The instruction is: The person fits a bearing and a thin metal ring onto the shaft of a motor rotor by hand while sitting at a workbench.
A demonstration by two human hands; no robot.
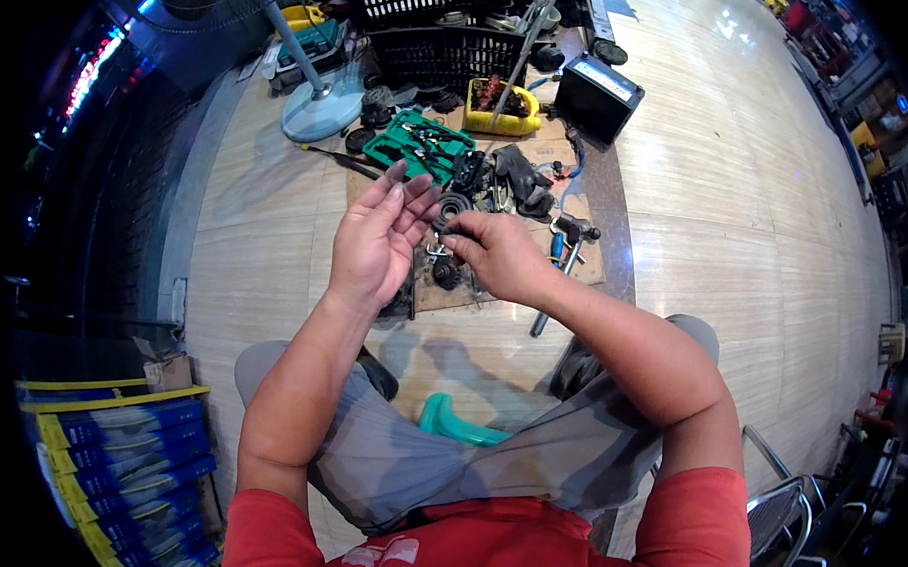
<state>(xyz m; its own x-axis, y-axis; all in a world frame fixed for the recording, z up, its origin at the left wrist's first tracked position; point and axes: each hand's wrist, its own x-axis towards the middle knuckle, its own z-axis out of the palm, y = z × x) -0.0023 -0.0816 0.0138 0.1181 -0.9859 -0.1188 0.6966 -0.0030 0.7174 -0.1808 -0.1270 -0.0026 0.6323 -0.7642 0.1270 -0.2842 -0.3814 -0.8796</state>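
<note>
Red shirt (pixel 485 545) lowest in frame; hands work a black ring (pixel 453 209) mid-frame.
Right hand (pixel 500 257) pinches it; left hand (pixel 375 243) open, fingertips touching. A slip could drop it among floor parts (pixel 498 180).

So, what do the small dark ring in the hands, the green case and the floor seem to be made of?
Ring: dull black, toothed edge; probably metal or hard rubber, too small to tell. The right hand pinches it, the left hand touches it.
Green case: looks like moulded plastic, matte, with shaped slots for tools.
Floor: pale wood-look planks, glossy; lights reflect on it, so possibly laminate.
</note>
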